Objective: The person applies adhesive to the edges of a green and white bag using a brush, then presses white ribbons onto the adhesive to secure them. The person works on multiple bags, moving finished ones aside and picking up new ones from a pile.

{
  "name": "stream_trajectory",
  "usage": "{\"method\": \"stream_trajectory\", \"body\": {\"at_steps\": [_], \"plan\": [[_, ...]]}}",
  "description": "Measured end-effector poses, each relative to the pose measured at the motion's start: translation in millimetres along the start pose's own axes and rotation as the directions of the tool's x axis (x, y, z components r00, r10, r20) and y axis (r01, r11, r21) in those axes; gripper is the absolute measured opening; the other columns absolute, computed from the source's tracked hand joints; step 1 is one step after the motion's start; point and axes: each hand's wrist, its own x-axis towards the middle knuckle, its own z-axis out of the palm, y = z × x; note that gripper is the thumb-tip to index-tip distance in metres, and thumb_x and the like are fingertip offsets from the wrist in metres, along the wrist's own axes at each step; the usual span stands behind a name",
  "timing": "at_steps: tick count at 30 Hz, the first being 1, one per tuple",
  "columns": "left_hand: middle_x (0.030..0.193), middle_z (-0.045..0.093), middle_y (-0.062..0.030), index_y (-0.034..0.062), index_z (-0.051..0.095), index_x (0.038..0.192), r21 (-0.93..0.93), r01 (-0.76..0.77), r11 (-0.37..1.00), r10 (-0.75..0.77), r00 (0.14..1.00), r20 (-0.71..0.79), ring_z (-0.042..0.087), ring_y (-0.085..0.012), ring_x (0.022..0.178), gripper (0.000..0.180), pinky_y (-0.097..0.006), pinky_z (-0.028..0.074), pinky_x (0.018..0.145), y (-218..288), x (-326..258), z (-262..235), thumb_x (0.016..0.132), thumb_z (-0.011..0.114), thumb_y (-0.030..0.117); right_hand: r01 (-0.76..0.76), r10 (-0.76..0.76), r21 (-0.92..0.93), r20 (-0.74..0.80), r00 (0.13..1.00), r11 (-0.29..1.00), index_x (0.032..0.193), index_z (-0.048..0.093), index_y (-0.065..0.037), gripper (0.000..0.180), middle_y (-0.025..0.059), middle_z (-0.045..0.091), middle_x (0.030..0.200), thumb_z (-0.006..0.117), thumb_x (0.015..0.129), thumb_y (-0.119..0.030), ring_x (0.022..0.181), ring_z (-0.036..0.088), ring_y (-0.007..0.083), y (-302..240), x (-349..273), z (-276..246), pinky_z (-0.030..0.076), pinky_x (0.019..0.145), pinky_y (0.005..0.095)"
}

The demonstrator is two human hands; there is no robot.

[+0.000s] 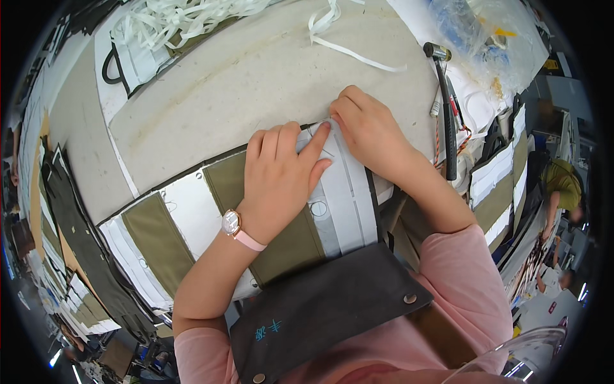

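The grey-white panel strip [342, 192] lies under both your hands at the near edge of the table [256, 83], running from your fingertips back toward your apron [326, 307]. It sits on top of a long fabric piece with olive and white sections [192, 217] that stretches along the table's near edge to your left and overhangs it slightly.

Your left hand [281, 173] lies flat on the strip and the olive section beside it, fingers spread, forefinger pressing the strip's far end; its grip is open and holds nothing. Your right hand [371, 128] presses down on the same far end with fingers curled; it pins the strip rather than closing around it. The two forefingers almost touch.

Beyond your hands the beige tabletop is open, with wide room toward the far side. A loose white tape strip [352, 54] lies well beyond your right hand. A hammer [446, 109] lies just right of your right wrist, along the table's right edge, its head pointing away from you. A heap of white strips [185, 22] lies at the far left corner, well apart. A bundle of clear plastic [492, 38] lies at the far right.
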Motion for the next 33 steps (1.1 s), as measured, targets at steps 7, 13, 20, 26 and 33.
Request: {"method": "stream_trajectory", "body": {"at_steps": [7,13,20,26,33], "plan": [[0.109,0.052,-0.0098,0.018,0.061,0.128,0.117,0.059,0.991,-0.054,0.998,-0.041,0.049,-0.025,0.101,0.049,-0.042,0.037,0.09,9.7,0.0,8.1,0.081,0.07,0.031,0.006,-0.006,0.026,0.02,1.0,1.0,0.086,0.054,0.001,0.012,0.0144,0.051,0.092,0.058,0.075,0.001,0.084,0.056,0.0326,0.3,-2.2,-1.2,0.05,0.073,0.0396],[0.11,0.052,-0.0089,0.0193,0.061,0.128,0.138,0.084,0.987,-0.081,0.996,-0.023,0.049,-0.0238,0.102,0.049,-0.043,0.035,0.088,13.8,-0.7,9.4,0.082,0.07,0.031,0.074,-0.074,-0.014,0.031,0.997,0.997,0.083,0.055,0.002,0.01,0.0135,0.052,0.09,0.06,0.074,0.002,0.084,0.055,0.0318,0.6,-3.7,-5.9,0.049,0.073,0.0392],[0.107,0.055,-0.0091,0.0073,0.063,0.117,0.096,0.039,0.995,-0.027,0.992,-0.12,0.051,-0.0239,0.101,0.042,-0.042,0.04,0.087,5.3,-6.8,14.3,0.082,0.07,0.029,-0.049,0.061,0.157,-0.076,0.995,0.986,0.092,0.064,-0.001,0.017,0.0116,0.06,0.094,0.065,0.077,0.006,0.083,0.06,0.0293,-0.1,-14.8,-5.4,0.05,0.07,0.0347],[0.108,0.057,-0.0101,0.0041,0.062,0.117,0.126,0.038,0.991,-0.026,0.995,-0.092,0.053,-0.0251,0.103,0.042,-0.042,0.042,0.088,9.2,-6.8,14.9,0.083,0.069,0.027,-0.04,0.057,0.165,-0.1,0.993,0.986,0.09,0.066,-0.002,0.016,0.0101,0.061,0.092,0.065,0.075,0.004,0.084,0.059,0.0282,1.1,-11.5,-2.4,0.05,0.071,0.0351],[0.108,0.057,-0.0103,0.0034,0.062,0.118,0.135,0.037,0.99,-0.028,0.997,-0.068,0.053,-0.0251,0.104,0.043,-0.043,0.043,0.089,9.9,-6.4,12.4,0.083,0.068,0.027,0.112,-0.112,-0.022,0.007,0.994,0.993,0.092,0.068,0.002,0.022,0.0088,0.061,0.094,0.062,0.071,-0.002,0.086,0.057,0.0261,-1.5,-14.7,-12.8,0.051,0.076,0.0336]]}}
